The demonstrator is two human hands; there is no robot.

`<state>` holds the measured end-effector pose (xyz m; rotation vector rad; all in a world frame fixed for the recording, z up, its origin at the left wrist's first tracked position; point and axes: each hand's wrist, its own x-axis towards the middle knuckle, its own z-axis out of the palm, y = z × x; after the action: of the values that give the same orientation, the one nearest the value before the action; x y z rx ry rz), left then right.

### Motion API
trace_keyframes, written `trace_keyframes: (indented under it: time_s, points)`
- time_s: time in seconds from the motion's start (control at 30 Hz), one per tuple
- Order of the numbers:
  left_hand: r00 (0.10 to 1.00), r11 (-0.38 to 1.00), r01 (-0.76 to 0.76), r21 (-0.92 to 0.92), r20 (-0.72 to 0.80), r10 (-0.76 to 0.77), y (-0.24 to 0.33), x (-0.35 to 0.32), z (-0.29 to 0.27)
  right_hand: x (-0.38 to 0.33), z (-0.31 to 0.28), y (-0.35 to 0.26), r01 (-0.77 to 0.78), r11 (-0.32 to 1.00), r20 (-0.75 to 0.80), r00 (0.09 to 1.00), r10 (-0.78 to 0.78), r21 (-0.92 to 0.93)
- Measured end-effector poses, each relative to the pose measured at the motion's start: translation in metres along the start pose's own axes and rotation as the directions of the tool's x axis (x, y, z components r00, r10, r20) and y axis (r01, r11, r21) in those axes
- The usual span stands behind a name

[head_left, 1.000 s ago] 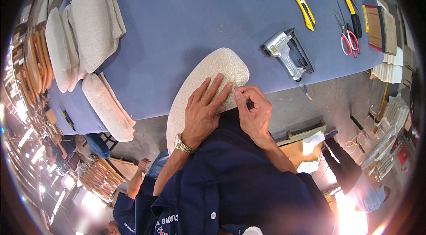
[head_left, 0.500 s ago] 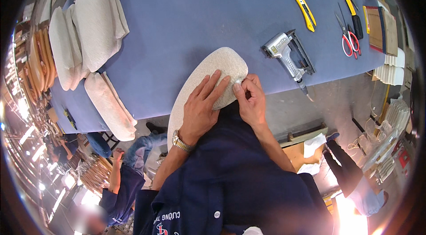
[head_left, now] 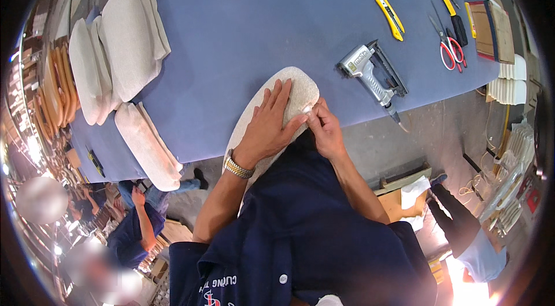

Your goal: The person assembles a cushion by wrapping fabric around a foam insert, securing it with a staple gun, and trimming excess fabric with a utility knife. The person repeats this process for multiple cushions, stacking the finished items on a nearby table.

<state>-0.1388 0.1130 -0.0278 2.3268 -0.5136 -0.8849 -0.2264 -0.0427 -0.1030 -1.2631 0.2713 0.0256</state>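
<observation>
Blue cloth covers the bench (head_left: 243, 28), and an oval cushion (head_left: 298, 83) wrapped in pale fabric lies at its near edge, overhanging toward the person. Left hand (head_left: 272, 124) lies open and flat on the cushion, fingers spread, with a metal wristwatch (head_left: 238, 165) at the wrist. Right hand (head_left: 325, 126) is closed at the cushion's right edge, its fingertips pinching the fabric there, just beside the left hand's fingers.

Right of the cushion, near it on the bench, lies a grey staple gun (head_left: 370, 72). Farther right of the cushion and toward the far side are a yellow utility knife (head_left: 387, 12), red-handled scissors (head_left: 448, 45) and a yellow-handled tool (head_left: 448, 5). Well to the left of the cushion a stack of pale upholstered pads (head_left: 115, 45) rests on the bench, and one more pad (head_left: 147, 144) lies at the bench edge, closer to the cushion.

Below and left of the cushion, beyond the bench edge, another person in a blue shirt (head_left: 136, 228) sits low near the floor
</observation>
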Motion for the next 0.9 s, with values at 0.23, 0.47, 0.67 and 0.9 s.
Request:
trace_keyframes:
  time_s: [0.23, 0.47, 0.67, 0.9]
  points:
    - [0.989, 0.983, 0.148, 0.106, 0.017, -0.15, 0.027, -0.004, -0.006, -0.002, -0.012, 0.001, -0.098, 0.992, 0.107, 0.99, 0.088, 0.082]
    - [0.985, 0.969, 0.107, 0.224, -0.156, -0.072, 0.027, -0.01, 0.011, 0.012, -0.047, -0.044, -0.072, 0.94, 0.236, 0.959, 0.157, -0.332]
    - [0.981, 0.938, 0.095, 0.334, -0.189, -0.032, 0.03, -0.006, 0.017, 0.044, -0.121, -0.024, -0.088, 0.335, -0.181, 0.949, -0.257, -0.938]
    - [0.976, 0.933, 0.077, 0.352, -0.217, 0.001, 0.031, -0.006, 0.015, 0.07, -0.125, -0.034, -0.197, 0.397, -0.257, 0.961, -0.105, -0.897]
